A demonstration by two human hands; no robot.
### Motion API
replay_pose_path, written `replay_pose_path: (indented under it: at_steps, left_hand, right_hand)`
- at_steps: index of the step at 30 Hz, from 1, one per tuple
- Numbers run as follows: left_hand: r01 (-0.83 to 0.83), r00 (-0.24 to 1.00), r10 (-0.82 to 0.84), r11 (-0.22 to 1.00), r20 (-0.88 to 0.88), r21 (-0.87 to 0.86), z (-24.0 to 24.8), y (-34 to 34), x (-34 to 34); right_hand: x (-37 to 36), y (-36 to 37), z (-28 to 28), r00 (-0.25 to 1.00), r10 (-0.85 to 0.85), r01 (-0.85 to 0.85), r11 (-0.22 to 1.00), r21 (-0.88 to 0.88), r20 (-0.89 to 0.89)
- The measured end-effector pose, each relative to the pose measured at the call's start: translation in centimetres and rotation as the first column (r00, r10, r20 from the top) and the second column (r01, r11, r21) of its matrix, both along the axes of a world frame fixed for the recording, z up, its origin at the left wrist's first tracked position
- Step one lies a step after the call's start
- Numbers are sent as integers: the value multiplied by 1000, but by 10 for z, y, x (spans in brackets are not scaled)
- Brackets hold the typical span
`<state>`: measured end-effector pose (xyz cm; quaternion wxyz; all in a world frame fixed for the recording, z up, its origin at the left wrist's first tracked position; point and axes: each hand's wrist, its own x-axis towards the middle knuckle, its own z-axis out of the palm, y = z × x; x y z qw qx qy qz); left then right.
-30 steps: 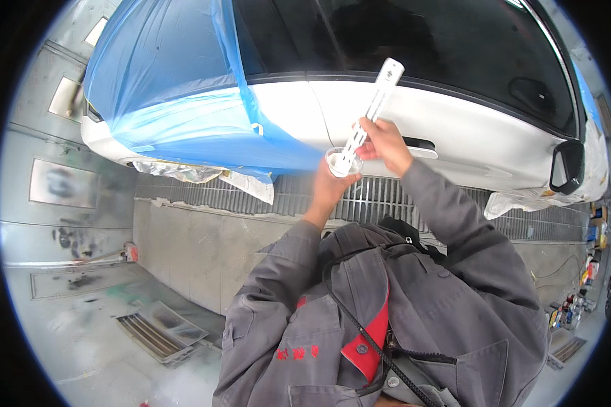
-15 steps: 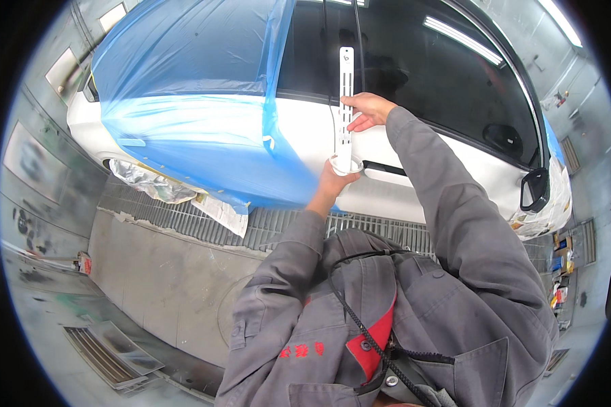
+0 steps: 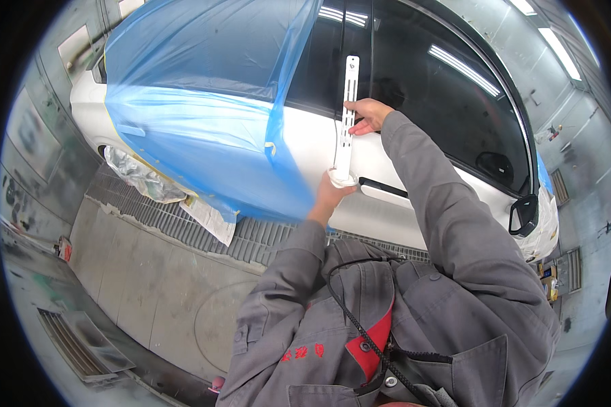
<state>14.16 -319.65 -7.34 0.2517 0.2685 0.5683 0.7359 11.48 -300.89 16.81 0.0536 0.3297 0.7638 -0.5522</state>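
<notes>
My right hand (image 3: 371, 115) pinches a long white slotted paint mixing stick (image 3: 352, 76) near its middle, some fingers stretched out beside it. Upright, the stick has its lower end in a small white cup (image 3: 344, 180). Around that cup my left hand (image 3: 330, 197) is closed, holding it in front of me. What is inside the cup cannot be made out. Both hands are in front of the white car door (image 3: 312, 132), close to its dark handle recess (image 3: 380, 187).
Blue masking film (image 3: 204, 129) covers the left part of the car, with wrinkled clear film (image 3: 139, 178) over the wheel. A side mirror (image 3: 523, 216) sticks out at the right. Floor grating (image 3: 142, 207) runs along the car beside a grey floor (image 3: 149, 285).
The view has turned and shifted slightly, so the car sits a little differently. Both hands keep their hold on the stick and the cup; the stick leans a bit more to the right.
</notes>
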Motion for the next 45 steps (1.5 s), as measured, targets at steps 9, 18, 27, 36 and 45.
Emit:
replay_pose_path:
  at_steps: [9,18,27,36,45]
  left_hand:
    - [10,998,-13,999,61,47,-12,3,-2]
    - [-62,998,62,998,-3,1,-8,0,-3]
    - [45,999,-45,999,-2,4,8,-4,-11]
    - [97,995,-97,995,2,-6,15,1,-20]
    - [85,996,-85,996,-10,12,18,-3,-27]
  right_hand:
    - [-12,0,4,1000,-24,23,999,21,18]
    - [-25,-5,9,997,-61,58,996,64,47]
    - [-25,1,17,998,-31,23,993,117,61]
    - [-23,1,18,999,-44,41,991,126,23]
    - [-33,-8,20,994,-80,70,990,122,79]
